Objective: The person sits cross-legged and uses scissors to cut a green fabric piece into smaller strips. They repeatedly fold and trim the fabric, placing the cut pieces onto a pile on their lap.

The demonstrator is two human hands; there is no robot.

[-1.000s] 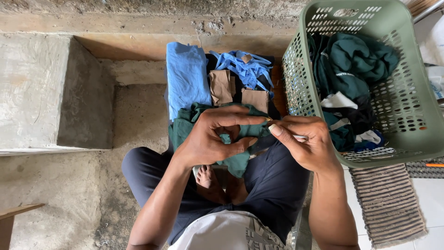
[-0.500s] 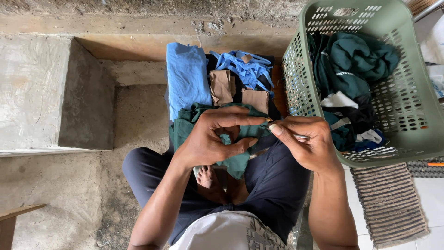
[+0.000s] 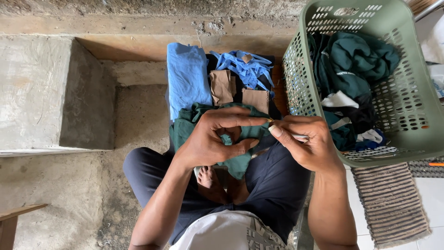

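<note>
You sit on a rough concrete floor; a concrete block lies at nine o'clock, a striped mat at four.

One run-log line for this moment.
left hand and right hand: fingertips meet on small item, unclear | dark green garment on lap | green laundry basket at right

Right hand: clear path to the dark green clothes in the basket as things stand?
Probably yes. The right hand sits beside the green basket, whose open top shows the dark green clothes uncovered. But its fingers pinch a small object, so it isn't free.
</note>
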